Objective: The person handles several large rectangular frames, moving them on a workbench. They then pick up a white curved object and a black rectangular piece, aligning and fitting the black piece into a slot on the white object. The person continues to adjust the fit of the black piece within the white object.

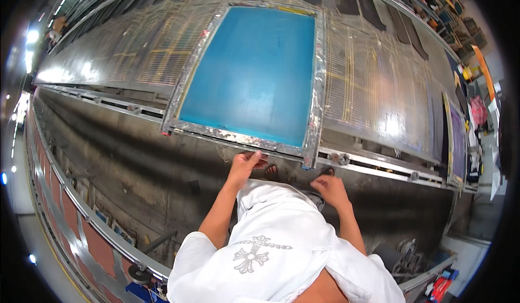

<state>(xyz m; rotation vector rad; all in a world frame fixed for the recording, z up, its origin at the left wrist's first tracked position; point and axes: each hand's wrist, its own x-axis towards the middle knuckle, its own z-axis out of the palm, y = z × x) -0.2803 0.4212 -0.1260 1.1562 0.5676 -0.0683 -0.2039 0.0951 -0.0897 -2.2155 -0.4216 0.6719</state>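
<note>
A screen-printing frame (317, 94) with bright blue mesh (252, 75) lies over a long printing table, its near edge jutting past the table's side. My left hand (246, 168) is just below the frame's near bar, thumb and fingers partly stretched out and pointing right. Whether its fingertips touch the bar is hard to tell. Below the frame's near right corner, apart from it, my right hand (329, 189) has its fingers curled together. What it holds, if anything, is hidden.
The printing table (374, 91) stretches to both sides, with dark fabric pieces (360, 2) along its far side. A metal rail (374, 167) runs along the near edge. Behind me on the left stands another long table (70, 211) with reddish panels. A purple screen (456, 135) is at far right.
</note>
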